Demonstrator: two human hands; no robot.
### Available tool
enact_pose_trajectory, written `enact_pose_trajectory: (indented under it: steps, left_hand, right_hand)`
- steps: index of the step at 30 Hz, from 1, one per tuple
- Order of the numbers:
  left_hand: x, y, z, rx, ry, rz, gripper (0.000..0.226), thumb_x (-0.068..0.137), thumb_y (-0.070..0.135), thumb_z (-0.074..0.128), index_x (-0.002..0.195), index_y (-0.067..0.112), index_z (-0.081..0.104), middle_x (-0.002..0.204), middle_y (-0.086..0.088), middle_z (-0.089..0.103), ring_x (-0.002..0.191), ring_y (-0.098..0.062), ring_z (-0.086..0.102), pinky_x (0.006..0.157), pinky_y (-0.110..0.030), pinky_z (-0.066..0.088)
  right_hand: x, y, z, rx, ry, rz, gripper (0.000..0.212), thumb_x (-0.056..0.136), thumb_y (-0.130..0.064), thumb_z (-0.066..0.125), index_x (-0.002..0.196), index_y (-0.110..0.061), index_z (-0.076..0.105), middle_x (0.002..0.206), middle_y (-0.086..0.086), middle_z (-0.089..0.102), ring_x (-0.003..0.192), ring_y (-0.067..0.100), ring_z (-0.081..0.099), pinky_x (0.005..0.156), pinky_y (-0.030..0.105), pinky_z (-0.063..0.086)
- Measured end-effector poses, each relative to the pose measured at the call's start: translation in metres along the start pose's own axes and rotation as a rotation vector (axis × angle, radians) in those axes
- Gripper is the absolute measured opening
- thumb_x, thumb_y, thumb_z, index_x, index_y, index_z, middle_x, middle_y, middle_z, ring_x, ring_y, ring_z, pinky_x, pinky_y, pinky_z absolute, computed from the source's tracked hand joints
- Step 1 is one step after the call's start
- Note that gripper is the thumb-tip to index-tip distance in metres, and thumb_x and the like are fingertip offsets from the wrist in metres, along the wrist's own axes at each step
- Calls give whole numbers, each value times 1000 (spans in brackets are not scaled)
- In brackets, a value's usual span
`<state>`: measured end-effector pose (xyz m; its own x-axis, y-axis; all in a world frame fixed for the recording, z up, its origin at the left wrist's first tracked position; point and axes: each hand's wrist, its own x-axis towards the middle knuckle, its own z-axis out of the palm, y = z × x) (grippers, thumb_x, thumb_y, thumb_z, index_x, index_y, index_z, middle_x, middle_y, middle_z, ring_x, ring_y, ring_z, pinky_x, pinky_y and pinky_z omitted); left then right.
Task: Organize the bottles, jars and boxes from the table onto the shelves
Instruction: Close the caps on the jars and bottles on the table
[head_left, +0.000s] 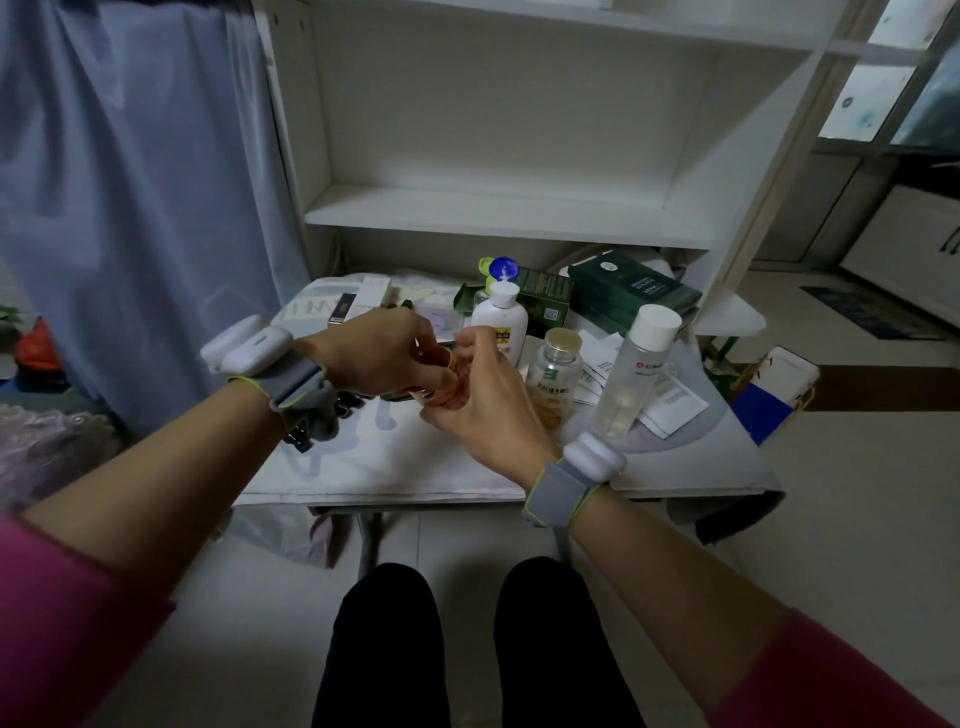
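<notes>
The left hand (379, 353) is raised above the left-centre of the surface (389, 457). Its fingers curl inward and pinch the gold-rimmed top of a small jar (457, 387).

The jar has reddish patterned sides and is held in the air between both hands, clear of the surface. Most of it is hidden by fingers. From what shows, its long axis is tilted, with the top end up and to the left, toward the left hand, and the base down and to the right.

The right hand (488, 415) wraps the jar body from below and from the right, fingers curled round it. Both hands therefore hold the same item. The right hand carries the body; the left touches only the top.

Just to the right, on the surface, stand a white bottle (501, 319), a capsule jar (553, 374) with a gold cap, and a tall clear bottle (636, 369). Green boxes (631, 293) lie behind them.

The governing relation: the shelf (493, 213) lies straight ahead of the hands and above them, beyond the far edge of the surface. Neither hand is clearly nearer to it. Judged from the grip, the right hand is better placed to carry the jar forward and up, over the standing bottles. The jar needs to be brought upright before it is set down.
</notes>
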<state>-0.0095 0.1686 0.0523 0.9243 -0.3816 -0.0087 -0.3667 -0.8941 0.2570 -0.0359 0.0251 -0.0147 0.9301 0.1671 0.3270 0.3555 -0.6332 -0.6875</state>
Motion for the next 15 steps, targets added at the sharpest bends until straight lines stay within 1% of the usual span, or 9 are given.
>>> enact_pose_trajectory:
  steps: [2,3,5,6,8,10,13,15]
  left_hand:
    - [0,-3,1,-35,-2,-15,37,82,41,67,111,18,63,104,-1,68,86,-17,62,78,-30,53]
    - [0,-5,2,-38,-6,-23,35,82,41,67,110,19,63,105,-1,68,87,-17,63,79,-31,54]
    - [1,-8,5,-13,-16,-37,34,83,41,66,108,19,63,103,-2,67,87,-17,62,78,-31,53]
    - [1,-9,8,3,-18,-40,33,83,39,67,107,18,64,102,-3,67,87,-18,61,75,-29,50]
    - [3,-11,16,9,-27,-36,32,82,36,68,107,16,64,102,-3,67,87,-18,60,73,-26,45]
    - [7,-12,22,7,-49,-23,35,81,34,69,110,17,63,104,-3,67,88,-18,61,76,-27,47]
    - [11,-14,30,26,-79,-13,40,81,34,70,116,17,60,108,-3,64,92,-18,59,78,-27,48]
    - [13,-14,33,50,-93,-12,42,82,33,69,119,16,59,110,-3,62,96,-20,58,80,-28,48]
  right_hand:
    - [2,5,-5,2,-35,-26,75,75,-19,78,135,-15,34,134,5,47,123,18,48,100,34,45]
    - [2,7,-9,11,-44,-30,72,76,-13,75,135,-14,34,135,5,44,124,16,46,101,32,43]
    - [4,13,-16,50,-8,-19,60,76,3,65,130,-11,40,129,7,43,116,11,46,93,24,40]
    - [5,16,-19,73,49,-11,54,76,8,59,125,-9,44,124,7,46,111,12,48,88,25,41]
    - [8,23,-19,107,175,18,43,76,12,52,114,-7,49,116,9,51,104,17,54,83,33,47]
    - [11,30,-18,98,237,47,40,76,14,50,109,-9,51,112,8,55,101,19,55,85,40,50]
    - [12,36,-16,73,245,79,39,78,11,52,108,-14,51,112,4,56,102,18,54,86,44,51]
    - [12,40,-14,66,246,84,38,79,9,52,109,-14,51,113,3,55,103,19,54,86,46,50]
